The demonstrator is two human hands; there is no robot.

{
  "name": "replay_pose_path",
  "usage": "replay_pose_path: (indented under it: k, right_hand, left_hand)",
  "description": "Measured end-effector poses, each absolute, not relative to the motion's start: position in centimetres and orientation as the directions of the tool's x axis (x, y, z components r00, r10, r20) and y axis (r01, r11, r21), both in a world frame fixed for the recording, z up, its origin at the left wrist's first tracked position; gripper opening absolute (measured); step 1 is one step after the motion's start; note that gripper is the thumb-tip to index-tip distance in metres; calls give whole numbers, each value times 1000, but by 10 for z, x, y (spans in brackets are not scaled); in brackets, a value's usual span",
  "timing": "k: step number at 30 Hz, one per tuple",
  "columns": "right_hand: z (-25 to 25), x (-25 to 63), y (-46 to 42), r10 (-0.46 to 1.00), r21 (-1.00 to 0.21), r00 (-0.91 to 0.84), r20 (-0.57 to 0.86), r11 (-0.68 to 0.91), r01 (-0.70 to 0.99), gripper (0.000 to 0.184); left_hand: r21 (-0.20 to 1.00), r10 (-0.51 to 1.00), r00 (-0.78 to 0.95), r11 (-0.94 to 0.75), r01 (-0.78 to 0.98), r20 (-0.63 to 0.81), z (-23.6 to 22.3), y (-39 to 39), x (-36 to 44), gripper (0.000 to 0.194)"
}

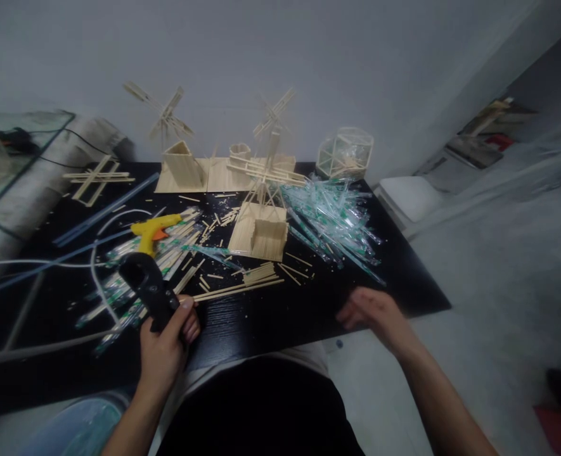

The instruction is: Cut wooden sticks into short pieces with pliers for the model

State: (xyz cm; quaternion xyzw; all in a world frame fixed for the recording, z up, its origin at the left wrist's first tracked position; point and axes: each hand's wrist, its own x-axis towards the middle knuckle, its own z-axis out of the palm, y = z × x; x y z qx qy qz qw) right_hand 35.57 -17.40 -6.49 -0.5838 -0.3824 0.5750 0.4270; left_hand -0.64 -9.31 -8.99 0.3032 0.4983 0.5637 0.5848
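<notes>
My left hand (166, 345) is wrapped round the handle of a black cutting tool (148, 288), held upright over the near left part of the black table (270, 316). My right hand (373, 313) hovers at the table's near right edge, blurred by motion, fingers loosely curled with nothing seen in them. Loose wooden sticks (242, 282) lie between the two hands. A small stick house (260, 233) stands in the middle of the table.
A yellow glue gun (155, 229) lies left of centre among wrapped sticks. Clear plastic wrappers (332, 218) pile up on the right. Stick windmill models (173, 149) and a wire-frame cage (345, 152) stand along the wall. Cables (94, 259) trail off left.
</notes>
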Motion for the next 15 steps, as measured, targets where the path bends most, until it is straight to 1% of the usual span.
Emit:
replay_pose_path:
  k: [2,3,4,5,6,7,9,11,13,15]
  right_hand:
    - [-63,365,-177,863,-883,-207,-462,-470,12,42]
    - [-63,368,-177,822,-857,-267,-503,-515,31,42]
    - [-65,371,-176,805,-840,-271,-528,-542,29,40]
    - [-67,374,-174,813,-835,-225,-537,-550,5,40]
    - [-69,376,-171,842,-847,-138,-522,-531,-36,40]
    - [-72,378,-167,878,-875,-25,-477,-478,-75,40]
    - [-76,379,-158,927,-947,197,-321,-314,-65,38]
    - [-76,377,-152,930,-985,337,-146,-168,37,33]
    - [-73,368,-149,927,-985,371,-53,-109,132,29]
    - [-68,352,-147,937,-982,344,-56,-115,153,28]
  left_hand:
    - [919,962,-135,179,-350,-238,-89,-93,-6,20]
    - [921,962,-135,178,-347,-237,-89,-93,-6,21]
    - [922,963,-134,178,-344,-236,-89,-93,-6,21]
    - [922,963,-131,180,-343,-237,-89,-93,-6,21]
    - [921,962,-129,184,-344,-240,-89,-93,-6,21]
    - [920,961,-128,188,-345,-244,-89,-94,-7,21]
    - [917,960,-129,190,-351,-248,-90,-94,-8,20]
    - [917,960,-130,188,-351,-247,-90,-95,-8,20]
    - [921,961,-131,186,-342,-243,-90,-95,-8,20]
    - [926,963,-126,186,-329,-238,-89,-94,-8,21]
